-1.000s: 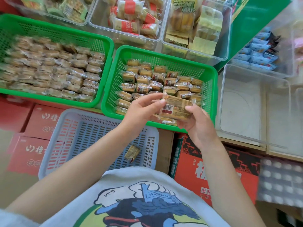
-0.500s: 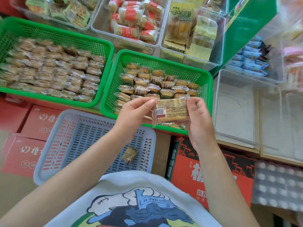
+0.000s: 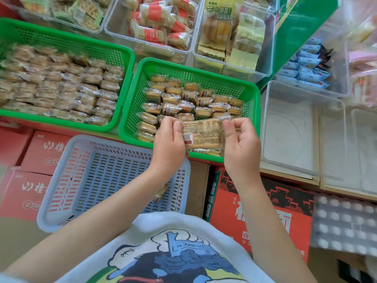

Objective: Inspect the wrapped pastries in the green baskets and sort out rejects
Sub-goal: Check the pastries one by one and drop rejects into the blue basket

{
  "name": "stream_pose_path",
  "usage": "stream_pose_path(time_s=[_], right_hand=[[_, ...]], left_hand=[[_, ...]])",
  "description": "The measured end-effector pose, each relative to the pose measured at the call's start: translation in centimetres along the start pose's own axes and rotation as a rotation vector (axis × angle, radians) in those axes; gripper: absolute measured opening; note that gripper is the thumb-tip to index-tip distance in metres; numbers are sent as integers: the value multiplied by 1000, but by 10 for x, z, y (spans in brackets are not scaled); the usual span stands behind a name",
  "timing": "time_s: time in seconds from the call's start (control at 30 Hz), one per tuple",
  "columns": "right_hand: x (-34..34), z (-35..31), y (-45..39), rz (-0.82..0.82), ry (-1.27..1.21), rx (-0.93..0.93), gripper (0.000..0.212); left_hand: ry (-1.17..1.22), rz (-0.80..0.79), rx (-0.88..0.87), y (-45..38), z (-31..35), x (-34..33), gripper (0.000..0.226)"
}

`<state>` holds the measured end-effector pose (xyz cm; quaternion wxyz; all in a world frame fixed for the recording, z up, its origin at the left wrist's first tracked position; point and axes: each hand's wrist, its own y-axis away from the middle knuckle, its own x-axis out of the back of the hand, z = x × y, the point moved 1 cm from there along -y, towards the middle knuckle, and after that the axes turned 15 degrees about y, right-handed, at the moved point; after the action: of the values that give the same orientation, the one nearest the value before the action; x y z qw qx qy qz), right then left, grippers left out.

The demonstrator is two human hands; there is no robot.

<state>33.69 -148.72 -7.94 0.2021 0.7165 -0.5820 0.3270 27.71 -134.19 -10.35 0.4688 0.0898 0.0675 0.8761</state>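
- Both hands up over the near edge of the right green plastic lattice basket (image 3: pixel 130 111), one clear-wrapped rectangular pastry (image 3: pixel 204 132) stretched between them, label side up w/ a red barcode patch at its left end.
- Left hand (image 3: pixel 168 139): thumb and fingers pinch the left end of the wrapper, clamped on it.
- Right hand (image 3: pixel 241 139): thumb on top, fingers curled under, pinching the right end seal; also clamped.
- Pastry sits flat-ish, lifted clear of the rows of wrapped pastries (image 3: pixel 189 101) packed in that basket.
- Left green plastic basket (image 3: pixel 67 44) just beside it, touching or nearly, full of similar packs (image 3: pixel 61 86) (blurred, can't read labels).
- Pale blue plastic lattice basket (image 3: pixel 114 141) below, nearer the person; one small wrapped pastry (image 3: pixel 161 193) lying in it, part hidden by the left forearm.
- Red printed cardboard cartons (image 3: pixel 38 152) under the baskets.
- Clear plastic bins (image 3: pixel 269 58) w/ other snack packs behind; another clear bin (image 3: pixel 302 127) to the right.
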Motion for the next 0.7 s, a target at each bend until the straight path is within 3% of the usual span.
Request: stream_pose_path(time_s=[0.07,0.17,0.3,0.57,0.7], right_hand=[[1,-4,-1,-64,-224,-177,22],[-1,-2,-5,-115,-574,-429,19],[-3,11,-13,-158,-834,-569,17],[-1,22,-36,-92,-878,-574,21],[-8,31,-46,-112,-799,-593,23]], left_hand=[[27,2,32,0,-1,-1,26],[283,-25,222,-4,3,-3,28],[600,-193,333,-10,19,-1,23],[488,-434,378,-24,14,-5,5],[496,-434,392,-33,2,-6,8]])
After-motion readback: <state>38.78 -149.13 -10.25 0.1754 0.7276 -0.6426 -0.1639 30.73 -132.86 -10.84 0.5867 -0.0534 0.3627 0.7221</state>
